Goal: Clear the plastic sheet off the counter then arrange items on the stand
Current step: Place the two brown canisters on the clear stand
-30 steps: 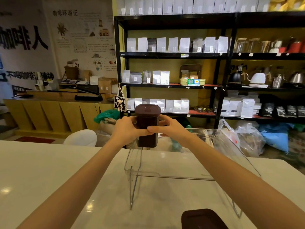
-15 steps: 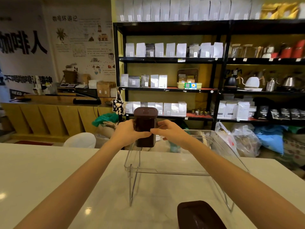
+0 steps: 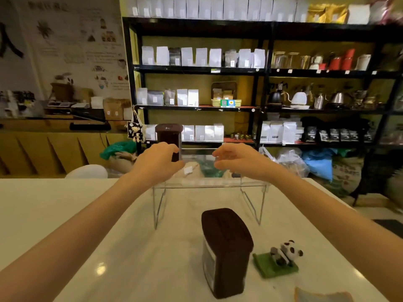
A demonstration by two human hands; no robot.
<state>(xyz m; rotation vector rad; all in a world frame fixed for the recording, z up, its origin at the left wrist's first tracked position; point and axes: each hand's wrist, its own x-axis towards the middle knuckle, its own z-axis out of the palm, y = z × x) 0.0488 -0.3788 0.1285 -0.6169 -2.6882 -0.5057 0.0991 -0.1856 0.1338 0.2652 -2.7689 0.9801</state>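
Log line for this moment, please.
phase: placing | brown canister on clear stand, left end | left hand beside it | right hand open | second canister, panda figure on counter

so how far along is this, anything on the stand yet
No plastic sheet shows on the counter. One brown canister stands at the left end of the clear stand, with the left hand beside it and the right hand open. Left: the second canister and panda figure.

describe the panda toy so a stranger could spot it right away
Start at the white counter. Near its front right, beside the tall brown canister, sits a small panda figure on a green base. It is the only black-and-white thing on the counter.
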